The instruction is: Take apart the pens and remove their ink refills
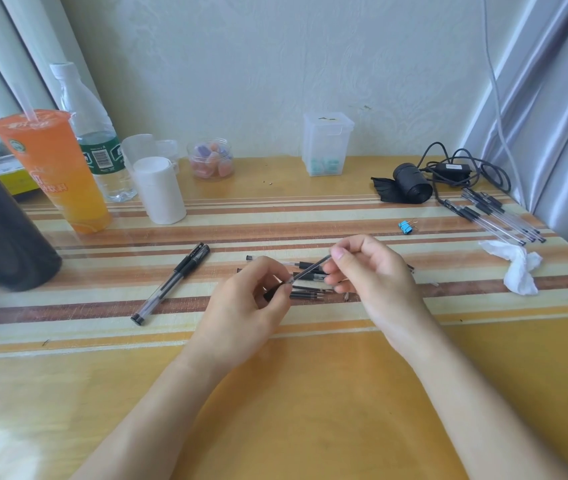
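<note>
From the head camera, both hands hover just above the striped middle of a yellow table [310, 393]. Between them runs a thin pen tube [310, 269], tilted up toward the right; whether it is a refill or a slim barrel cannot be told. The left hand [251, 303] has its fingers curled and pinches the tube's lower end between thumb and forefinger, with a small black piece showing inside its grip. The right hand [372, 271] pinches the upper end between thumb and fingertips, the other fingers bent loosely. On the table right under the hands lies a scatter of loose pen parts [307, 293], dark and thin, lying roughly side by side. Two whole pens [171, 282] lie together to the left, well apart from the hands. A bundle of more pens [497, 220] lies at the far right, near a crumpled tissue [518, 268] and a blue binder clip [405, 227]. Along the back stand an orange drink cup [50, 168], a water bottle [92, 133], a clear plastic box [326, 147] and a black cable [455, 168].
</note>
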